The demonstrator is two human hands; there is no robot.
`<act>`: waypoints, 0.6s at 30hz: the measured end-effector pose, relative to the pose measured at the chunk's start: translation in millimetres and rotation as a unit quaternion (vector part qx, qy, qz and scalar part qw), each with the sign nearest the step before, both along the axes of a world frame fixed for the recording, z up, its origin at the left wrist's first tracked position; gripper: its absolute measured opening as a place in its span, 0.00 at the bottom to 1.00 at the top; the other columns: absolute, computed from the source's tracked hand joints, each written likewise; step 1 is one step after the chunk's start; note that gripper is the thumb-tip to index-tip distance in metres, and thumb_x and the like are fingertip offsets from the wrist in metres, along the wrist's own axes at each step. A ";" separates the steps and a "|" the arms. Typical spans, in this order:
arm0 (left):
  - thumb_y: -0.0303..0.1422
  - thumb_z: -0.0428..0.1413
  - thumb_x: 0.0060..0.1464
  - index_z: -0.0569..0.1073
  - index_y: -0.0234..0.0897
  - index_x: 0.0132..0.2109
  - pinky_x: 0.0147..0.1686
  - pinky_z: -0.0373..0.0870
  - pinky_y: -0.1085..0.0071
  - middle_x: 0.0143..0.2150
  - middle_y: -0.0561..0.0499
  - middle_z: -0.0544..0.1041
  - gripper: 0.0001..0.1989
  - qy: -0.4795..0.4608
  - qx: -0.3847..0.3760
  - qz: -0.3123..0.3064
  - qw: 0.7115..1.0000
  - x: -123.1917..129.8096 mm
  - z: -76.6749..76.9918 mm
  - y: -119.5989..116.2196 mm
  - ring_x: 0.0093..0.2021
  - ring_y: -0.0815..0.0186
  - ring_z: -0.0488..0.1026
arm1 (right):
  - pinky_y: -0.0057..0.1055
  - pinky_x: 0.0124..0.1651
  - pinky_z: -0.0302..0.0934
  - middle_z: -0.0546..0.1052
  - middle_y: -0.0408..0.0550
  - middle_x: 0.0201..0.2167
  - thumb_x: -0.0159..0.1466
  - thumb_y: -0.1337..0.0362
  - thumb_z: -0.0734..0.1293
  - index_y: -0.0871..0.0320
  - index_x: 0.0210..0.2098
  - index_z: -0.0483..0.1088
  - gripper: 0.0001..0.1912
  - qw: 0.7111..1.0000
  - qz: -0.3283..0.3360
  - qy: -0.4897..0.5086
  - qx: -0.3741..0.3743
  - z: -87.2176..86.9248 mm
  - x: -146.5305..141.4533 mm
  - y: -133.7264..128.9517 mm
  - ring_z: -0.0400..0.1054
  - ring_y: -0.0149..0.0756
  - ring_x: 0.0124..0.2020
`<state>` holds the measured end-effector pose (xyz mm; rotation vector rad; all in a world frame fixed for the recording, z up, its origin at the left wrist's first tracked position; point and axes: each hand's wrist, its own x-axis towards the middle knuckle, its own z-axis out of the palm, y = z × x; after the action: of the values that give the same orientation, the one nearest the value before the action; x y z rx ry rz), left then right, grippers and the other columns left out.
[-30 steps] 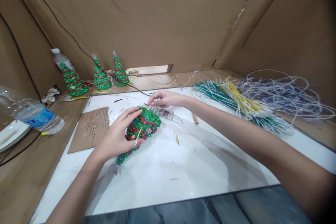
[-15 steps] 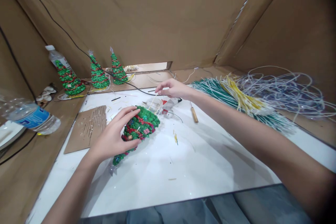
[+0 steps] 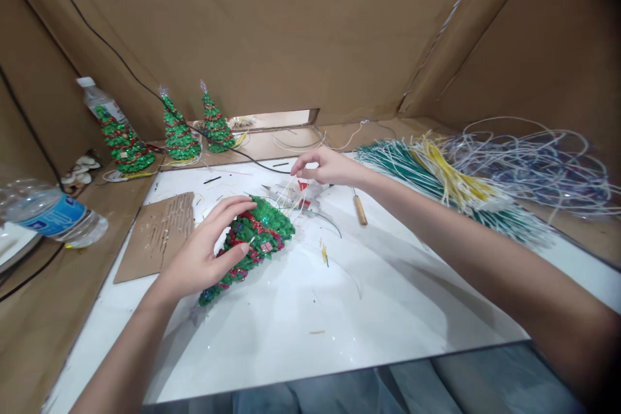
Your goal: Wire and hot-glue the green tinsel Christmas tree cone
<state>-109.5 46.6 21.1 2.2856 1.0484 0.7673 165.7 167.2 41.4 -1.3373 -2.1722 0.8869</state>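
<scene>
A small green Christmas tree [image 3: 264,223] with red trim lies on its side on the white board, its base turned toward the upper right. My left hand [image 3: 208,249] grips it, fingers across the top and thumb on the near side. Thin pale wires [image 3: 292,197] come out of the base. My right hand [image 3: 315,167] pinches their upper end between thumb and fingertips, above and beyond the tree. Below that hand lies a white and red tool [image 3: 308,191], partly hidden, whose kind I cannot make out.
More decorated trees [image 3: 216,123] stand at the back left near plastic bottles [image 3: 63,213]. Ridged cardboard [image 3: 158,236] lies left. A wooden-handled tool [image 3: 359,210] rests right of centre. Bundled green and yellow wires [image 3: 436,171] and tangled white wires [image 3: 538,168] fill the right.
My right hand has shifted slightly to the right with the wires. The tree, still in my left hand, has turned a little, and its tip has moved left.
</scene>
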 end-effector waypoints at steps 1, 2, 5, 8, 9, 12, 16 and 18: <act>0.35 0.51 0.60 0.62 0.45 0.60 0.63 0.57 0.57 0.64 0.45 0.60 0.21 -0.004 -0.001 0.002 1.000 0.6 -0.3 0.2 0.64 0.56 0.57 | 0.28 0.31 0.55 0.74 0.44 0.28 0.55 0.64 0.65 0.61 0.35 0.75 0.11 1.000 0.005 -0.006 0.011 0.0 -0.1 0.0 0.62 0.28 0.25; 0.35 0.52 0.60 0.62 0.45 0.60 0.63 0.57 0.57 0.64 0.45 0.60 0.21 -0.007 -0.001 0.005 1.000 1.4 -0.7 0.5 0.64 0.56 0.57 | 0.29 0.33 0.57 0.76 0.46 0.30 0.55 0.64 0.64 0.61 0.35 0.75 0.11 1.000 0.014 -0.012 0.025 -0.2 -0.1 0.2 0.64 0.29 0.27; 0.36 0.52 0.60 0.63 0.45 0.59 0.63 0.58 0.58 0.63 0.46 0.60 0.21 -0.015 -0.007 0.012 1.000 3.5 -2.0 1.7 0.64 0.56 0.58 | 0.32 0.42 0.60 0.78 0.48 0.36 0.56 0.64 0.64 0.60 0.35 0.76 0.11 0.996 0.058 -0.029 0.054 -1.8 -0.2 1.2 0.69 0.34 0.35; 0.36 0.53 0.59 0.63 0.45 0.59 0.62 0.59 0.59 0.63 0.46 0.60 0.21 -0.021 -0.012 0.013 1.000 4.0 -2.8 2.4 0.63 0.56 0.59 | 0.33 0.46 0.61 0.79 0.47 0.37 0.57 0.62 0.65 0.59 0.36 0.76 0.11 0.993 0.100 -0.040 0.057 -3.4 -0.8 0.7 0.71 0.36 0.39; 0.36 0.53 0.59 0.63 0.45 0.59 0.62 0.59 0.59 0.63 0.46 0.60 0.21 -0.022 -0.015 0.012 1.000 3.8 -2.8 2.2 0.63 0.56 0.59 | 0.33 0.46 0.61 0.79 0.47 0.37 0.57 0.61 0.65 0.59 0.36 0.77 0.11 0.991 0.110 -0.046 0.061 -3.5 -1.4 -0.1 0.71 0.36 0.40; 0.35 0.53 0.59 0.63 0.46 0.59 0.62 0.59 0.59 0.63 0.46 0.60 0.21 -0.022 -0.024 0.005 0.999 3.0 -1.7 1.0 0.63 0.57 0.60 | 0.33 0.47 0.61 0.79 0.47 0.38 0.58 0.61 0.66 0.59 0.36 0.77 0.11 0.988 0.126 -0.057 0.072 -2.1 -3.7 -3.8 0.71 0.36 0.40; 0.35 0.53 0.59 0.63 0.47 0.59 0.62 0.59 0.59 0.62 0.47 0.61 0.21 -0.018 -0.033 -0.001 0.999 2.7 -0.4 -0.3 0.63 0.57 0.59 | 0.31 0.43 0.62 0.78 0.47 0.40 0.59 0.65 0.62 0.59 0.40 0.76 0.13 0.995 0.068 -0.037 0.062 0.8 -2.2 -5.4 0.71 0.33 0.36; 0.36 0.53 0.59 0.63 0.47 0.59 0.63 0.59 0.59 0.62 0.47 0.61 0.21 -0.017 -0.033 0.000 0.999 2.5 -0.4 -0.6 0.63 0.57 0.59 | 0.31 0.41 0.62 0.77 0.47 0.44 0.57 0.71 0.60 0.58 0.42 0.74 0.16 0.994 0.007 -0.043 0.101 0.5 4.0 -2.1 0.70 0.32 0.35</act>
<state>-107.1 46.0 20.7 2.2091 1.0437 0.7565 169.7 165.1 41.9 -1.2837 -2.2711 0.6059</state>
